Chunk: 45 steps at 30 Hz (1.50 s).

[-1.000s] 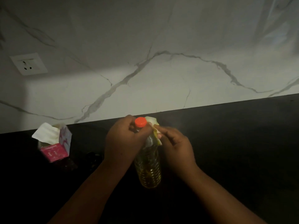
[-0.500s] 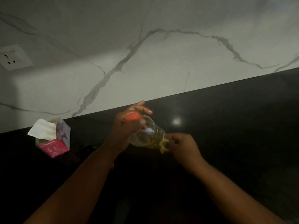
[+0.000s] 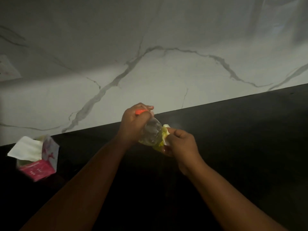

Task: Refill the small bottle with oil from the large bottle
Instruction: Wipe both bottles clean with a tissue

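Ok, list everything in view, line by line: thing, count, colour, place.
Clear plastic oil bottle: one, yellow oil inside, tilted above the counter, held in both hands.
Orange screw cap: one, on the bottle, inside the left fist.
Torn label: one, yellow-white, at the bottle's side.
Tissue box: one, pink, white tissue sticking out, counter left.
Counter: one, black.
Marble wall: white, grey-veined.
Wall socket: one, white, far left.
Left hand: grips the bottle neck.
Right hand: pinches the label.

The small clear plastic bottle (image 3: 152,131) with an orange cap (image 3: 140,111) is held tipped on its side above the dark counter, cap end pointing up and to the left, base toward the lower right. Yellow oil pools in its lower part. A yellowish label (image 3: 164,134) wraps its middle, partly peeled.
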### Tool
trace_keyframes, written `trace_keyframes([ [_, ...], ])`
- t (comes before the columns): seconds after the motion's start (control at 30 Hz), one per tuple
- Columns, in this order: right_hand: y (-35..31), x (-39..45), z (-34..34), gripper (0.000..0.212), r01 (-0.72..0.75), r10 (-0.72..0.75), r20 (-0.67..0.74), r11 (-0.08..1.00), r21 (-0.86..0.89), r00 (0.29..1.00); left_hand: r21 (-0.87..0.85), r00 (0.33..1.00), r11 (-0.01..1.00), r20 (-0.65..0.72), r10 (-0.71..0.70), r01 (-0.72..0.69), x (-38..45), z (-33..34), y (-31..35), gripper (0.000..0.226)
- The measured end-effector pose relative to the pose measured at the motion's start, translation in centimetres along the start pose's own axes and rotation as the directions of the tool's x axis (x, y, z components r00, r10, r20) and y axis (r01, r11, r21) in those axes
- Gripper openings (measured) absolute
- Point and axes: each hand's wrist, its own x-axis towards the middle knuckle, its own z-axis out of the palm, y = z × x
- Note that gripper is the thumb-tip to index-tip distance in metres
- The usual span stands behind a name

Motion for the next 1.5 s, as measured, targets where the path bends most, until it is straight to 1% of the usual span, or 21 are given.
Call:
trace_keyframes([
  [0.07, -0.2, 0.1, -0.5, 0.024, 0.081, -0.081, 0.011, 0.992, -0.093, 0.997, 0.027, 0.994, 0.998, 0.095, -0.051, 0.048, 1.1, -0.5, 1.1, 0.012],
  [0.13, -0.3, 0.2, -0.6, 0.027, 0.182, -0.180, 0.029, 0.970, -0.160, 0.983, 0.031, 0.982, 0.997, 0.173, -0.081, 0.076, 1.7, -0.4, 1.8, 0.023],
  [0.27, -0.4, 0.0, -0.4, 0.024, 0.281, -0.273, 0.077, 0.949, -0.143, 0.959, 0.048, 0.956, 0.995, 0.277, -0.098, 0.088, 2.2, -0.3, 3.1, 0.034],
  [0.33, -0.3, -0.2, -0.3, 0.023, 0.305, -0.293, 0.101, 0.942, -0.136, 0.951, 0.060, 0.932, 0.990, 0.332, -0.143, 0.130, 2.4, -0.5, 3.0, 0.030],
  [0.37, -0.3, -0.3, -0.3, 0.023, 0.310, -0.298, 0.108, 0.942, -0.128, 0.948, 0.063, 0.925, 0.987, 0.345, -0.161, 0.149, 2.4, -0.6, 2.8, 0.034],
  [0.4, -0.1, -0.4, -0.4, 0.023, 0.309, -0.297, 0.107, 0.944, -0.116, 0.949, 0.062, 0.915, 0.984, 0.362, -0.176, 0.165, 2.3, -0.6, 2.7, 0.049],
  [0.43, 0.0, -0.5, -0.5, 0.023, 0.303, -0.293, 0.103, 0.948, -0.100, 0.951, 0.035, 0.916, 0.983, 0.358, -0.182, 0.182, 2.1, -0.7, 2.8, 0.060],
  [0.47, 0.2, -0.5, -0.5, 0.022, 0.293, -0.286, 0.094, 0.952, -0.085, 0.954, 0.006, 0.927, 0.983, 0.332, -0.175, 0.183, 2.0, -0.6, 2.9, 0.059],
  [0.5, 0.2, -0.6, -0.6, 0.022, 0.283, -0.277, 0.081, 0.956, -0.073, 0.957, -0.024, 0.939, 0.987, 0.313, -0.142, 0.158, 2.0, -0.3, 2.9, 0.049],
  [0.53, 0.3, -0.6, -0.7, 0.022, 0.273, -0.268, 0.068, 0.959, -0.071, 0.961, -0.055, 0.946, 0.990, 0.307, -0.108, 0.131, 1.8, -0.1, 3.2, 0.034],
  [0.57, 0.3, -0.6, -0.8, 0.022, 0.264, -0.261, 0.057, 0.962, -0.065, 0.964, -0.068, 0.949, 0.992, 0.305, -0.079, 0.105, 1.5, 0.0, 3.3, 0.027],
  [0.63, 0.2, -0.7, -0.9, 0.022, 0.247, -0.245, 0.045, 0.968, -0.039, 0.968, -0.124, 0.961, 0.987, 0.269, -0.065, 0.102, 0.8, 0.1, 3.2, 0.028],
  [0.73, 0.4, -1.1, -1.1, 0.022, 0.243, -0.242, 0.019, 0.970, -0.011, 0.970, -0.239, 0.973, 0.967, 0.227, -0.034, 0.090, -0.5, 0.3, 2.3, 0.040],
  [0.83, 0.4, -1.5, -1.4, 0.022, 0.262, -0.262, 0.006, 0.965, -0.013, 0.965, -0.185, 0.966, 0.980, 0.257, -0.024, 0.074, -1.9, 0.4, 1.8, 0.056],
  [0.9, 0.4, -1.8, -1.6, 0.023, 0.288, -0.288, 0.009, 0.957, -0.033, 0.957, -0.163, 0.956, 0.982, 0.292, -0.040, 0.091, -2.7, 0.7, 2.0, 0.062],
  [1.1, 0.6, -2.3, -2.4, 0.023, 0.293, -0.295, -0.017, 0.954, -0.061, 0.955, -0.141, 0.941, 0.978, 0.324, -0.101, 0.154, -3.7, 1.2, 2.4, 0.059],
  [1.3, 0.6, -2.9, -3.3, 0.023, 0.314, -0.317, -0.040, 0.947, -0.072, 0.948, -0.084, 0.932, 0.986, 0.347, -0.105, 0.143, -3.9, 1.6, 3.0, 0.070],
  [1.43, 0.6, -3.1, -3.9, 0.023, 0.313, -0.316, -0.051, 0.949, -0.045, 0.948, -0.033, 0.925, 0.989, 0.359, -0.123, 0.145, -4.3, 1.3, 3.2, 0.066],
  [1.5, 0.6, -3.2, -4.0, 0.024, 0.309, -0.310, -0.052, 0.951, -0.029, 0.949, -0.008, 0.923, 0.990, 0.363, -0.127, 0.140, -4.5, 1.2, 3.4, 0.067],
])
